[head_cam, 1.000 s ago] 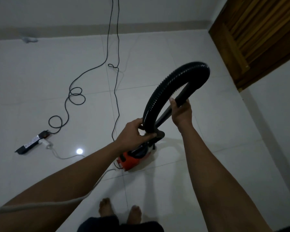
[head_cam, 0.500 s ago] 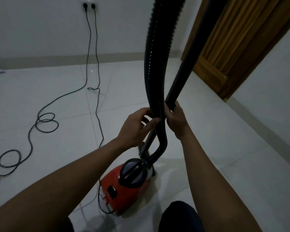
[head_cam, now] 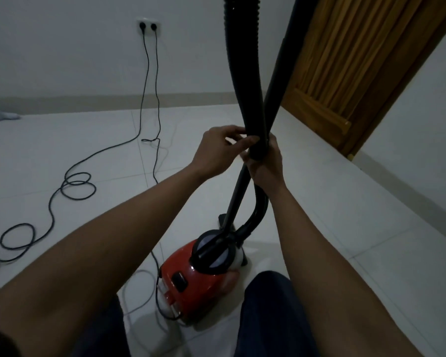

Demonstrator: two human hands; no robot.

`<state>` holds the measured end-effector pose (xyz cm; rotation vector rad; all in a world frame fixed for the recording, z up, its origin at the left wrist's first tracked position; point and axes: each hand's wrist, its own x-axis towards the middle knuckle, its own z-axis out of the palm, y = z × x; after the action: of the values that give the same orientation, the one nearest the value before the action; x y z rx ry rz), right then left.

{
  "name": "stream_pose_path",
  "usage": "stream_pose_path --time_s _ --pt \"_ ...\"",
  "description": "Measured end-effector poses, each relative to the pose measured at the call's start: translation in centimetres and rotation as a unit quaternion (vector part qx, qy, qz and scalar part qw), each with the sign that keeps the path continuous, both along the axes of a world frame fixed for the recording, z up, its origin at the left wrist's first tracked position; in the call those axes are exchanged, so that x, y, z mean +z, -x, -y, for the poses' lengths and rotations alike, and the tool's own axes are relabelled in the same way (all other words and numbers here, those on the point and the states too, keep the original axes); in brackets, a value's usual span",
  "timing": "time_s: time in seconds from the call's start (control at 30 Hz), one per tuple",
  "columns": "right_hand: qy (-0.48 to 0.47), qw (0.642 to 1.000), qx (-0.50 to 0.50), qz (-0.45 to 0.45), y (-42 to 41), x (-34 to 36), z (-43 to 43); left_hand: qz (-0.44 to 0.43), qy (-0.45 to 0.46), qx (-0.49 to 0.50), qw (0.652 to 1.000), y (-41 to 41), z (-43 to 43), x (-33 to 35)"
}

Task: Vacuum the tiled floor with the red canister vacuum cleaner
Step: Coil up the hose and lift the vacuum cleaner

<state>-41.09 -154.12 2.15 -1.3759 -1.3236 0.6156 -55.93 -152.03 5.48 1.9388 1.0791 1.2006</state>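
The red canister vacuum cleaner (head_cam: 188, 287) sits on the white tiled floor (head_cam: 332, 228) between my knees. Its black ribbed hose (head_cam: 242, 73) rises from the canister's front and runs out of the top of the frame, crossing a smooth black wand tube (head_cam: 281, 68). My left hand (head_cam: 216, 153) pinches the hose where the two cross, fingers curled at its left side. My right hand (head_cam: 267, 163) grips the hose and tube just below that crossing. The hose's upper bend is out of view.
Two black cords (head_cam: 150, 81) hang from a wall socket (head_cam: 149, 27) and loop across the floor (head_cam: 75, 186) at left. A wooden door (head_cam: 350, 68) stands at right. A small pale object (head_cam: 5, 115) lies by the far skirting.
The view has tilted up and closer: the hose now stands taller, the canister is nearer my legs. Both hands have come together at the crossing of hose and tube.
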Motion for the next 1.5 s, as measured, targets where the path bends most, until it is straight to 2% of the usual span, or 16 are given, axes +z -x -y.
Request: stream_pose_path --time_s 0.13,0.23,0.3,0.4,0.47,0.53,0.67,0.77,1.13,1.3,1.5 --pt "-0.015 0.998 -0.066 0.017 0.2 0.4 0.8 0.004 -0.002 0.071 0.997 1.8 1.9 -0.3" --pt "-0.029 0.996 -0.089 0.005 -0.2 0.4 1.0 -0.01 0.096 0.124 0.988 3.5 4.4 -6.8" --pt "-0.027 0.994 -0.102 0.015 -0.5 0.2 0.5 -0.078 0.178 0.144 0.97 4.1 6.7 -13.0" --pt "-0.031 0.992 -0.12 0.031 -1.2 0.0 -0.4 -0.165 0.305 0.106 0.932 4.4 10.4 -21.0" --pt "-0.038 0.991 -0.119 0.041 -1.7 -0.3 -1.0 -0.174 0.347 0.103 0.916 4.6 11.8 -24.8" --pt "-0.036 0.991 -0.119 0.047 -2.1 -0.7 -1.2 -0.171 0.37 0.139 0.902 4.4 12.8 -26.8" --pt "-0.031 0.991 -0.121 0.043 -2.7 -1.2 -1.5 -0.171 0.413 0.19 0.874 1.8 14.5 -25.8" --pt "-0.032 0.992 -0.118 0.031 -2.5 -1.2 -1.6 -0.156 0.426 0.202 0.868 1.1 14.7 -26.1" --pt "-0.04 0.993 -0.108 0.037 -2.5 -1.2 -2.5 -0.085 0.503 0.165 0.844 2.8 11.3 -25.9" --pt "-0.045 0.991 -0.119 0.047 -3.4 -1.1 -3.1 -0.081 0.507 0.15 0.845 2.9 10.4 -26.4" --pt "-0.042 0.99 -0.122 0.052 -3.4 -1.4 -3.7 -0.085 0.539 0.158 0.823 1.9 9.7 -25.9"
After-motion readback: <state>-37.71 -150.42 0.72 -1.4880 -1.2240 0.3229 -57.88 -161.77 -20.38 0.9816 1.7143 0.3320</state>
